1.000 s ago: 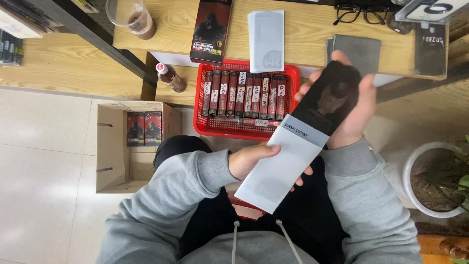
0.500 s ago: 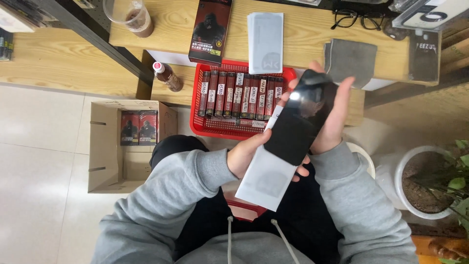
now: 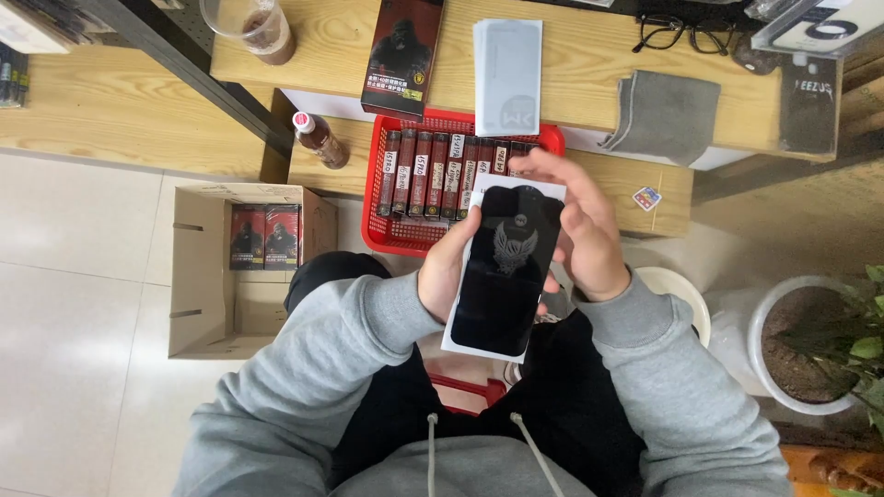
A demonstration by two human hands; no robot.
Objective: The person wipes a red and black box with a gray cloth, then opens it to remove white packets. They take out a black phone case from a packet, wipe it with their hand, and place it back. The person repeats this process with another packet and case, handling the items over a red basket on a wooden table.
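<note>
Above the person's lap, both hands hold a black screen protector (image 3: 505, 271) on its white backing card, tilted so its top end points toward the red basket (image 3: 387, 235). Left hand (image 3: 448, 267) grips the left long edge, fingers clamped on the card with the thumb on the front face. Right hand (image 3: 580, 230) grips the top right portion, fingers (image 3: 552, 170) curled over the upper edge and closed on the card. A pale emblem marks the middle of the black face.

Behind the hands, the red basket rests on a low wooden shelf (image 3: 645, 179) and carries a row of narrow dark boxes (image 3: 433, 170) standing on edge. On the desk (image 3: 589, 92) above lie a dark printed box (image 3: 401, 55), a white card sleeve (image 3: 506, 74), a grey cloth (image 3: 663, 115) and black spectacles (image 3: 677, 35). A capped bottle (image 3: 319, 140) stands just beside the basket. On the floor to the left sits an open cardboard carton (image 3: 207, 276) containing red-and-black boxes (image 3: 264, 236). A white plant pot (image 3: 801, 345) stands to the right.
</note>
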